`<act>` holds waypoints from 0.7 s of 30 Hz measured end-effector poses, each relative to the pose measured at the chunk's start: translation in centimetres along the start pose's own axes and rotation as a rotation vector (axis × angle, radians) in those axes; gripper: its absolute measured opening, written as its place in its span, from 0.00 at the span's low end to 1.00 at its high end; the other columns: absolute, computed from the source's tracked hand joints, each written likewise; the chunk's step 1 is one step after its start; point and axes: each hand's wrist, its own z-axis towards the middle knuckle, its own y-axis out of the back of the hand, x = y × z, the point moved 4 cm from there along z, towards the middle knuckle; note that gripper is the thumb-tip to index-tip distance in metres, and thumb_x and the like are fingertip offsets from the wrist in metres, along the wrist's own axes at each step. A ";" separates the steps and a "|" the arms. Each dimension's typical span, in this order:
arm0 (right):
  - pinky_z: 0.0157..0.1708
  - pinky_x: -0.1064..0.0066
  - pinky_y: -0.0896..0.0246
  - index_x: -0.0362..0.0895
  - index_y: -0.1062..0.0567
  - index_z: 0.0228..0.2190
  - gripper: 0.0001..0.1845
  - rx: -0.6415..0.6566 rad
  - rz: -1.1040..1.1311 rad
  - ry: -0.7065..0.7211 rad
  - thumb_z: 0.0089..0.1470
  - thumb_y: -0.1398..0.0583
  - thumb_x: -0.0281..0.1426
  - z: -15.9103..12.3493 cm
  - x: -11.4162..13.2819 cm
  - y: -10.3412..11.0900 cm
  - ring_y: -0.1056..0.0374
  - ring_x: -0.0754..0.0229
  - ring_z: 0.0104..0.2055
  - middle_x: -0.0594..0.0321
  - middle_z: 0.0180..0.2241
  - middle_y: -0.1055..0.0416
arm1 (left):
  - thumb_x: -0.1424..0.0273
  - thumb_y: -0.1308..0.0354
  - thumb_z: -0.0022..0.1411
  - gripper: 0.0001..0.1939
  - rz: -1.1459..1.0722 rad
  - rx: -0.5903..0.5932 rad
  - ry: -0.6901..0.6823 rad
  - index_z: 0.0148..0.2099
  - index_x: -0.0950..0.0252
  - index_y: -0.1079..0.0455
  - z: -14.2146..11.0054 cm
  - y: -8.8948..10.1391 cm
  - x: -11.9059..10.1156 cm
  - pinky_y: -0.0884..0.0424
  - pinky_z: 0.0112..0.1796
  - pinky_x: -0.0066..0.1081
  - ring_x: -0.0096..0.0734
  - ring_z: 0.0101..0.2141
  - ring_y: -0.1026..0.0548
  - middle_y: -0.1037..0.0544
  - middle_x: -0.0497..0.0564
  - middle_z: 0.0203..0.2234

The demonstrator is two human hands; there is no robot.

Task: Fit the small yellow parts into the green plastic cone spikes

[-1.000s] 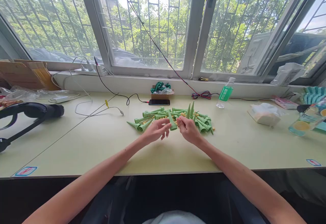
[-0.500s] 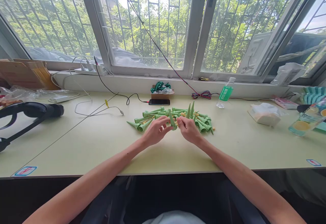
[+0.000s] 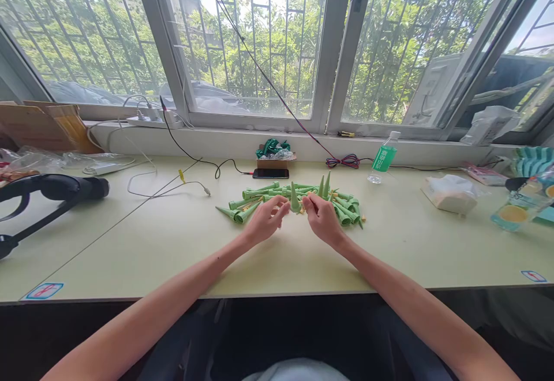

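Between my two hands a green pointed cone [image 3: 295,199] stands tip up, its wider base low. My left hand [image 3: 267,219] is just left of it, fingers half curled and apart, with a small gap between fingertips and cone. My right hand [image 3: 321,218] is closed to the right of the cone, thumb pressed on the bent fingers; what it grips is hidden. Two more cone tips [image 3: 326,185] rise upright just behind this hand, and I cannot tell whether it holds them. Around and behind both hands spreads a pile of green cones [image 3: 259,192], with small yellowish bits among them.
Behind the pile lie a black phone [image 3: 270,173] and a small cardboard box [image 3: 272,164]. A green-labelled bottle [image 3: 383,159] and a tissue pack [image 3: 450,193] stand to the right. Cables [image 3: 173,182] and a black headset [image 3: 52,193] occupy the left of the table [image 3: 277,271].
The cone between my hands has gone from leaning left to upright. My left fingers have come off it, slightly leftward. My right hand has hardly moved.
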 end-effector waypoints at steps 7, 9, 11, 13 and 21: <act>0.23 0.72 0.57 0.45 0.44 0.22 0.20 0.081 0.030 0.048 0.65 0.51 0.40 -0.1 0.1 -0.5 0.53 0.66 0.21 0.70 0.19 0.47 | 0.41 0.55 0.62 0.36 -0.292 0.223 0.263 0.25 0.71 0.30 -0.3 -0.6 -0.3 0.40 0.16 0.24 0.24 0.18 0.32 0.27 0.55 0.22; 0.23 0.72 0.56 0.45 0.44 0.23 0.20 0.093 0.039 0.056 0.65 0.51 0.40 -0.2 0.1 -0.6 0.53 0.66 0.21 0.70 0.19 0.47 | 0.41 0.52 0.61 0.36 -0.339 0.240 0.294 0.26 0.72 0.29 -0.5 -0.5 -0.4 0.40 0.17 0.24 0.24 0.18 0.32 0.27 0.55 0.23; 0.23 0.72 0.56 0.45 0.44 0.23 0.20 0.099 0.040 0.060 0.65 0.50 0.39 -0.2 0.0 -0.6 0.53 0.66 0.21 0.70 0.19 0.47 | 0.41 0.51 0.60 0.35 -0.385 0.259 0.320 0.26 0.72 0.29 -0.6 -0.5 -0.4 0.41 0.17 0.24 0.24 0.18 0.32 0.27 0.55 0.23; 0.23 0.72 0.55 0.45 0.44 0.23 0.20 0.101 0.041 0.063 0.65 0.50 0.39 -0.2 0.0 -0.6 0.53 0.66 0.21 0.70 0.19 0.47 | 0.41 0.50 0.59 0.34 -0.429 0.277 0.342 0.26 0.71 0.30 -0.6 -0.6 -0.3 0.40 0.17 0.23 0.24 0.19 0.32 0.27 0.55 0.24; 0.23 0.72 0.55 0.46 0.45 0.23 0.19 0.112 0.035 0.071 0.65 0.51 0.38 0.0 0.2 -0.5 0.52 0.66 0.21 0.70 0.19 0.47 | 0.45 0.45 0.60 0.30 -0.517 0.311 0.390 0.30 0.72 0.29 -0.6 -0.5 0.3 0.41 0.18 0.23 0.22 0.19 0.33 0.27 0.54 0.25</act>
